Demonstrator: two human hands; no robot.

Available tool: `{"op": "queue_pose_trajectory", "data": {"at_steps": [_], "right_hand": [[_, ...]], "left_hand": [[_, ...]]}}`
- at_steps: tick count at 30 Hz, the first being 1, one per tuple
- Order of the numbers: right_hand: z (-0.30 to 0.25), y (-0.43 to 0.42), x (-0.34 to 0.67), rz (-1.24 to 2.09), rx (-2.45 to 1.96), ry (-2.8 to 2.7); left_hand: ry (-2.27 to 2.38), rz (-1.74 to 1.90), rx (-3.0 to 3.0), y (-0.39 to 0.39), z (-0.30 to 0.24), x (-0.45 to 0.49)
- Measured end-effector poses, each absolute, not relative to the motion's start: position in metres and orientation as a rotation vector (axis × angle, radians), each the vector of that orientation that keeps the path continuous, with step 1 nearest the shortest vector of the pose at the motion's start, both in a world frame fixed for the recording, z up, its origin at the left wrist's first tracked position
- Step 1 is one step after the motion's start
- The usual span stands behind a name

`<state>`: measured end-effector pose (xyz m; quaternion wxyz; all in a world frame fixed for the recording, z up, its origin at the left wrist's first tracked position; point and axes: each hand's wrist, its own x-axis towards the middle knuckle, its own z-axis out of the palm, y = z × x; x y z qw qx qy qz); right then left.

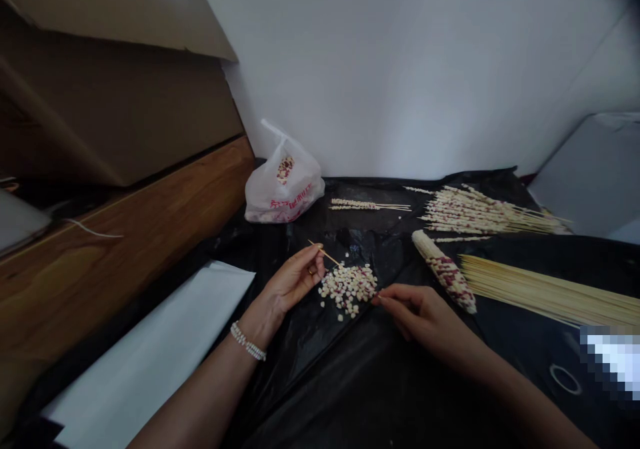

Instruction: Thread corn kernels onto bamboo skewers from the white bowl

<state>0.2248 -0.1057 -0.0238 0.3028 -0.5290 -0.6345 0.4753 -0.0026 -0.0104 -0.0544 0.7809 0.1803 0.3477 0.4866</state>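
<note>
My left hand (pixel 301 274), wearing a white beaded bracelet, pinches a thin wooden skewer (pixel 330 257) near its upper end. The skewer slants down to the right, its far end over a loose pile of corn kernels (pixel 350 288), white with some dark red. To the right of this pile, my right hand (pixel 413 308) has thumb and forefinger pressed together on a tiny pale bit that looks like a corn kernel. Beyond the right hand lies a partly stripped corn cob (pixel 444 270), bare at its far end and with red and white kernels at the near end.
Bare skewers (pixel 540 289) lie bundled at the right. Behind them is a heap of kernel-threaded skewers (pixel 470 210), with a few more threaded skewers (pixel 355 204) at the back. A white plastic bag (pixel 285 192), a cardboard box (pixel 115 102) and folded white sheet (pixel 160 356) are leftward. Black plastic (pixel 320 389) covers the surface.
</note>
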Motion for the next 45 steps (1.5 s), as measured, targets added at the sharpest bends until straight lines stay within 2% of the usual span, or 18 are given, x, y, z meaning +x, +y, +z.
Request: {"op": "queue_pose_trajectory", "data": {"at_steps": [4,17,22,26,31,36,41,45], "right_hand": [[-0.026,-0.107,0.223,1.233,-1.373,-1.676],[-0.035,-0.108,0.214,1.107,-1.301,-1.686],[-0.032,-0.105,0.222,1.007,-1.347,-1.684],[-0.036,-0.097,0.237,0.772,-1.514,-1.735],[-0.052,-0.089,0.244,0.262,-1.958,-1.998],[-0.059,-0.093,0.241,0.0,-2.187,-2.176],[-0.042,-0.099,0.234,-0.211,-1.898,-2.259],[-0.034,-0.101,0.223,-0.008,-1.496,-2.44]], "left_hand": [[0.702,0.935,0.531,-0.019,-0.059,0.004],[0.835,0.869,0.877,-0.041,-0.05,0.026],[0.9,0.94,1.016,-0.038,-0.051,0.024],[1.096,1.051,1.214,-0.028,-0.051,0.016],[1.245,1.067,1.5,-0.023,-0.06,0.012],[1.319,1.106,1.866,-0.023,-0.069,0.012],[1.292,0.996,2.053,-0.026,-0.07,0.013],[1.157,0.804,2.179,-0.032,-0.067,0.012]]}}
